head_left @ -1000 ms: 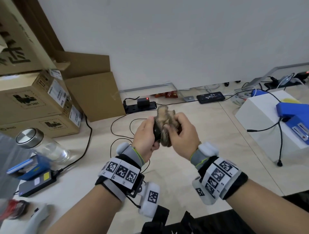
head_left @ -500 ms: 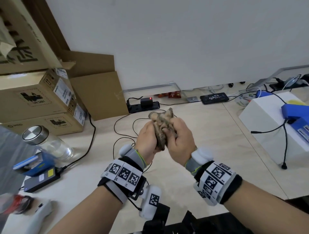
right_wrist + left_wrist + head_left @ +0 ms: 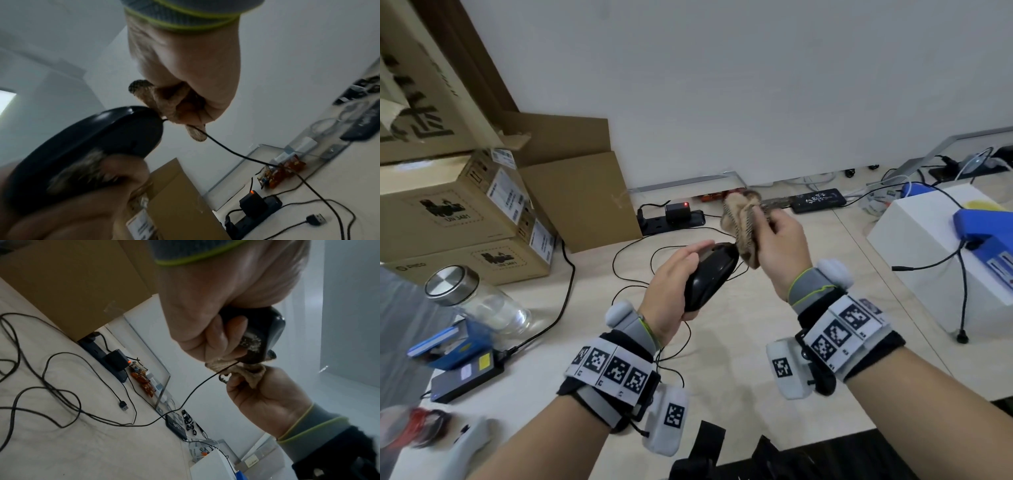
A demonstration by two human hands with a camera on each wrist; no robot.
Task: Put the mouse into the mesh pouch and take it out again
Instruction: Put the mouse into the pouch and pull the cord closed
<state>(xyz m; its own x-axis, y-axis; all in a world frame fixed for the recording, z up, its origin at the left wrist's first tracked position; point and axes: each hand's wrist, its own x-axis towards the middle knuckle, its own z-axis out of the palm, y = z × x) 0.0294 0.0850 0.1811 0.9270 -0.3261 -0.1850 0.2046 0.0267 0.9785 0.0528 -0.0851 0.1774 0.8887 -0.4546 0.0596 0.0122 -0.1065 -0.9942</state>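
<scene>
A black wired mouse (image 3: 707, 275) is held above the table in my left hand (image 3: 674, 284), fingers curled round its body; the left wrist view shows the mouse (image 3: 259, 335) in that grip. My right hand (image 3: 779, 240) clutches the bunched beige mesh pouch (image 3: 741, 222) just to the right of the mouse's front end. The pouch's lower end touches the mouse's nose (image 3: 152, 113), and most of the mouse is outside the pouch. The mouse cable (image 3: 246, 157) hangs from the pouch (image 3: 164, 100) down to the table.
Cardboard boxes (image 3: 458, 212) are stacked at the left, with a glass jar (image 3: 472, 298) and a blue device in front. A black power strip (image 3: 671, 217) and loose cables lie at the back. A white box (image 3: 935, 253) with blue parts stands at the right.
The hands have drawn apart. The mouse, wrapped in the pouch earlier, has come out in the left hand, while the right hand has lifted the pouch up and to the right.
</scene>
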